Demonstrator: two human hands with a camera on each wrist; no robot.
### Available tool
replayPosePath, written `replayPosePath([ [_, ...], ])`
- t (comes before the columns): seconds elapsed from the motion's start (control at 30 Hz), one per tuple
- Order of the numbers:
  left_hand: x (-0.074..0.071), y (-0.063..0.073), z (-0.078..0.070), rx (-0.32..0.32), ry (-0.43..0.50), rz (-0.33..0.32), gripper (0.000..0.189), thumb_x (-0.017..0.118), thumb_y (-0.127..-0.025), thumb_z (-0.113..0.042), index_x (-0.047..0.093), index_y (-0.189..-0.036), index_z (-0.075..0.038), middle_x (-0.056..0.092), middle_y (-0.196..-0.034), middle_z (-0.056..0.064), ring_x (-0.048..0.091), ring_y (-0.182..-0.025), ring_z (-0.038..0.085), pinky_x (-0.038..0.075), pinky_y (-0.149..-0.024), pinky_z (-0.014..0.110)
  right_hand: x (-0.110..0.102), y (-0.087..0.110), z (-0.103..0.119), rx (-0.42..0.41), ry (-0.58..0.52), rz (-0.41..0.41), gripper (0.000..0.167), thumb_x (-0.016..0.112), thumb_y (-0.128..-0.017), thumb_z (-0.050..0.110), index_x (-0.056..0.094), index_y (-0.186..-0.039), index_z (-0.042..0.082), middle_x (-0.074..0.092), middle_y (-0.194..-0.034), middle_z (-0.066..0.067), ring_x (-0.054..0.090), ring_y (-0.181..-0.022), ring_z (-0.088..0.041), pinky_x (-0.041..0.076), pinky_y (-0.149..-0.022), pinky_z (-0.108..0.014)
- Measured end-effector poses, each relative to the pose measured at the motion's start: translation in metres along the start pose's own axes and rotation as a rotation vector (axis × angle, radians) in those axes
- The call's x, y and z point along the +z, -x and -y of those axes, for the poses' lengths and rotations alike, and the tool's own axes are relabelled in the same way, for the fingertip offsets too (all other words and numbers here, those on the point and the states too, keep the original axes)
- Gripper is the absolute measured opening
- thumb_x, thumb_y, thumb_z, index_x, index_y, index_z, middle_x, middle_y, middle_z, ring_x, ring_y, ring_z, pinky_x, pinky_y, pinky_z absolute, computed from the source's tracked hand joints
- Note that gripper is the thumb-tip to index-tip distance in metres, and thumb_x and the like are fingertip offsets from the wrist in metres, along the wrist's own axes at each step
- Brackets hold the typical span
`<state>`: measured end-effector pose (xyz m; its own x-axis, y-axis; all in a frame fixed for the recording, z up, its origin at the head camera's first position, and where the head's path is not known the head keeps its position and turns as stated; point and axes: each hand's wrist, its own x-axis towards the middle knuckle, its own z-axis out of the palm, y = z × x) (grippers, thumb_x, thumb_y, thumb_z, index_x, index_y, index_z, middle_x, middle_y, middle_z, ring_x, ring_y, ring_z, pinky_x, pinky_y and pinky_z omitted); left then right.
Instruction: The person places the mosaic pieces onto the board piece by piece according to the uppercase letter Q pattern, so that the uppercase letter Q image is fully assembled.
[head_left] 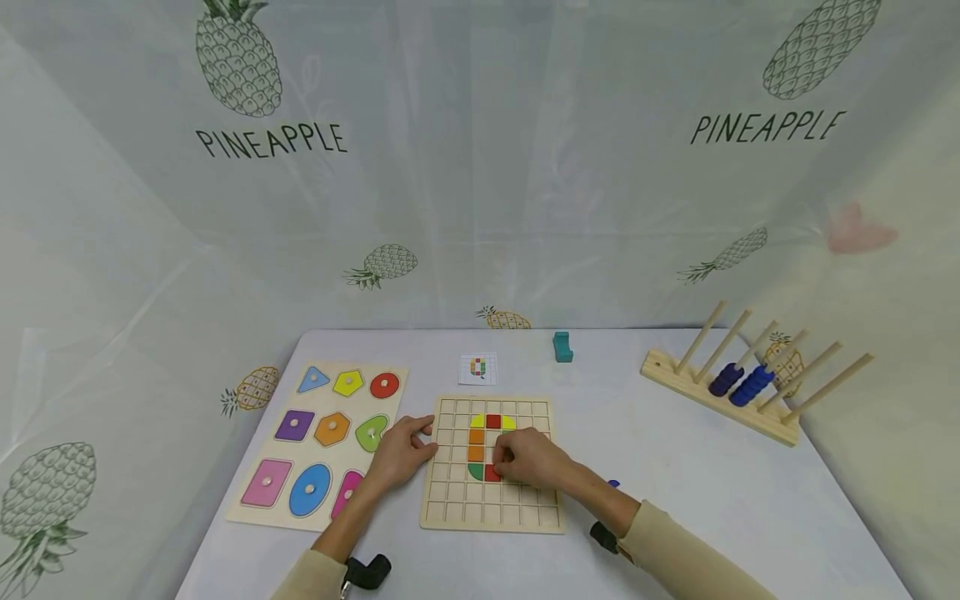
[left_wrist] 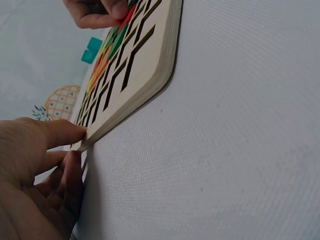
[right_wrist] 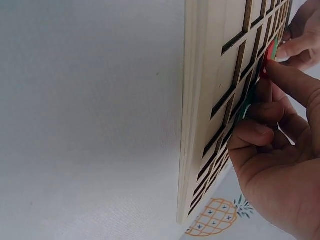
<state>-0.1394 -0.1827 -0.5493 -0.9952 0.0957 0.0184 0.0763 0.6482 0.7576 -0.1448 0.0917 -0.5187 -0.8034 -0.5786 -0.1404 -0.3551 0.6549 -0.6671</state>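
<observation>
My left hand (head_left: 405, 454) grips the left edge of a square wooden grid board (head_left: 453, 517), thumb on top and fingers at the rim in the left wrist view. Over the middle of the board, my right hand (head_left: 532, 458) has its fingers curled low, with a small dark green tile (right_wrist: 244, 107) at the fingertips. That tile is partly hidden. One digit touches a red tile (right_wrist: 269, 56) beside it. Yellow, red and orange tiles (head_left: 476, 445) and a green rounded tile (head_left: 476, 472) sit in the grid cells. Behind the board lies a pattern card (head_left: 477, 368).
A shape puzzle board (head_left: 247, 510) with knobbed pieces lies left, partly under the left forearm. At right rests a wooden peg rack (head_left: 720, 398) with blue beads. A teal block (head_left: 562, 347) stands at the back. A small blue piece (head_left: 613, 483) shows beside the right forearm.
</observation>
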Motion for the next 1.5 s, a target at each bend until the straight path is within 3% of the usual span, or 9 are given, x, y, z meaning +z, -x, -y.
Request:
replayPosePath([
  [0.43,0.001,-0.001,0.002,0.023,-0.014,-0.006,0.051,0.078,-0.086,-0.013,0.064,-0.133,-0.001,0.062,-0.098,-0.002,0.058,-0.071,0.005,0.046,-0.062,0.023,-0.008,0.008,-0.008,-0.018,-0.012,0.038,0.004,0.072,-0.093,0.022,0.071,-0.089,0.021,0.059,-0.072,0.011,0.053,-0.069,-0.006,0.045,-0.061,-0.022],
  [0.83,0.001,-0.003,0.005,0.000,-0.017,0.000,0.050,0.079,-0.085,-0.014,0.065,-0.133,-0.003,0.062,-0.099,-0.004,0.059,-0.073,0.005,0.045,-0.063,0.023,-0.037,0.021,-0.037,0.001,-0.043,0.051,0.006,0.074,-0.092,0.023,0.072,-0.096,0.020,0.062,-0.077,0.009,0.055,-0.072,-0.007,0.047,-0.064,-0.024],
  [1.2,0.002,-0.002,0.002,-0.025,-0.021,0.014,0.051,0.079,-0.086,-0.015,0.064,-0.134,-0.005,0.062,-0.099,-0.005,0.059,-0.073,0.006,0.046,-0.063,0.023,-0.072,0.049,-0.064,0.059,0.014,0.023,0.009,0.074,-0.092,0.020,0.073,-0.100,0.016,0.061,-0.079,0.008,0.053,-0.072,-0.010,0.044,-0.063,-0.024],
  [1.5,0.000,-0.001,0.002,-0.011,-0.017,0.018,0.051,0.078,-0.086,-0.014,0.064,-0.134,-0.003,0.062,-0.099,-0.004,0.058,-0.073,0.005,0.046,-0.063,0.023,-0.094,0.078,-0.086,0.118,0.010,0.100,0.008,0.073,-0.092,0.021,0.072,-0.098,0.017,0.062,-0.077,0.007,0.054,-0.069,-0.008,0.045,-0.062,-0.024],
])
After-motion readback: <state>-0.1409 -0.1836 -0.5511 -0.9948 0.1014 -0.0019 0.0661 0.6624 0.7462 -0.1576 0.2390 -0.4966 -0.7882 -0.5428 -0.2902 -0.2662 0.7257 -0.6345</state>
